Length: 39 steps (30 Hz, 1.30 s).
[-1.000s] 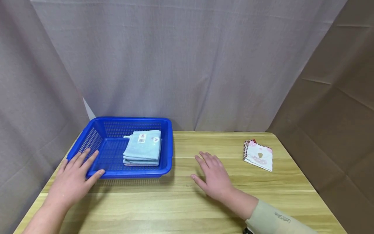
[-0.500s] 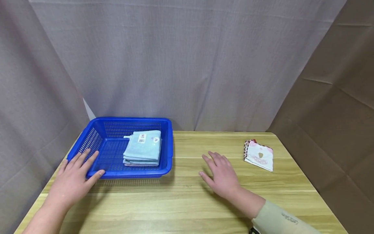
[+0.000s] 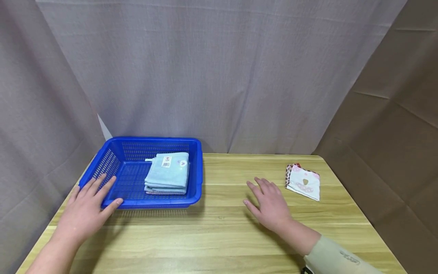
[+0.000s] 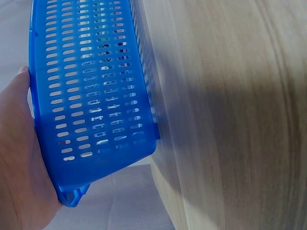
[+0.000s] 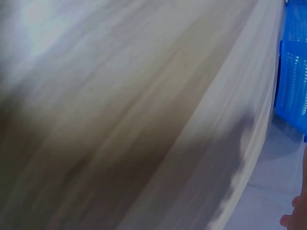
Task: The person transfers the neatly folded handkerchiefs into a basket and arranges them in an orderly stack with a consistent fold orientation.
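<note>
My left hand (image 3: 83, 213) rests with spread fingers on the near left corner of a blue plastic basket (image 3: 154, 204). In the left wrist view that hand lies along the rim, beside the slotted basket wall (image 4: 91, 91). Inside the basket, toward its right side, sits a stack of folded light blue towels (image 3: 167, 171) with a white label on top. My right hand (image 3: 270, 205) hovers over the table with relaxed fingers, holding nothing. Beyond it to the right lies a folded white cloth (image 3: 304, 184) with pink patches and a red-brown checked edge.
The wooden table (image 3: 219, 243) carries all of these things. Grey curtain (image 3: 219, 76) hangs along the back and left, and brown fabric (image 3: 393, 152) borders the right side. A pale sleeve (image 3: 338, 257) covers my right forearm.
My right hand has moved steadily rightward over the table, away from the basket and closer to the white cloth. The left hand, basket and towels have stayed in place.
</note>
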{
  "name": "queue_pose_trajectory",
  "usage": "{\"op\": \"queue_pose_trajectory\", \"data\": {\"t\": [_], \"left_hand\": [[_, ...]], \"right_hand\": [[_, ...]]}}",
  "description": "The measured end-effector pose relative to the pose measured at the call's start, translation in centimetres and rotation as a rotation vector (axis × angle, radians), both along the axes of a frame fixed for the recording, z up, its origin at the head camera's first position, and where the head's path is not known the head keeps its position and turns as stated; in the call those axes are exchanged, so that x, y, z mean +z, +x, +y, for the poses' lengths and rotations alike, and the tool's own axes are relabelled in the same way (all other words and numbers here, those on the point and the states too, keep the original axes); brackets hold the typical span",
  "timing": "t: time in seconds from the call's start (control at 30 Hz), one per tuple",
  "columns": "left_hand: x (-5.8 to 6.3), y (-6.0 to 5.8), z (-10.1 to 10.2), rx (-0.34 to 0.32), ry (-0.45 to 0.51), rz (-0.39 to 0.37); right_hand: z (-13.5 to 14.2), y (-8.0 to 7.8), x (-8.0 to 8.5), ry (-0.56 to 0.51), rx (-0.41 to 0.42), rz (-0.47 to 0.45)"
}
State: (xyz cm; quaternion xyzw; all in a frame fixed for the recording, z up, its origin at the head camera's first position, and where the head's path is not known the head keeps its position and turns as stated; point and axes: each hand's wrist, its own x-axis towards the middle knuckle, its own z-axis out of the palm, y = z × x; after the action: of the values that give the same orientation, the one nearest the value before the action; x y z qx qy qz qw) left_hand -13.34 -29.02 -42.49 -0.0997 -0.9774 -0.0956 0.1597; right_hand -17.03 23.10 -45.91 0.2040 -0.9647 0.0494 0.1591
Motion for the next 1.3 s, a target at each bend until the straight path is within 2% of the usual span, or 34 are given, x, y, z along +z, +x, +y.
{"op": "queue_pose_trajectory", "data": {"t": [0.6,1.3], "left_hand": [[0.0,-0.1,-0.1,0.007,0.0,-0.006],[0.1,0.0,0.0,0.006,-0.007,-0.006]], "right_hand": [[3.9,-0.6,-0.4,0.008,-0.105,0.001],[9.1,-2.1,-1.2,-0.02,-0.221,0.009]]}}
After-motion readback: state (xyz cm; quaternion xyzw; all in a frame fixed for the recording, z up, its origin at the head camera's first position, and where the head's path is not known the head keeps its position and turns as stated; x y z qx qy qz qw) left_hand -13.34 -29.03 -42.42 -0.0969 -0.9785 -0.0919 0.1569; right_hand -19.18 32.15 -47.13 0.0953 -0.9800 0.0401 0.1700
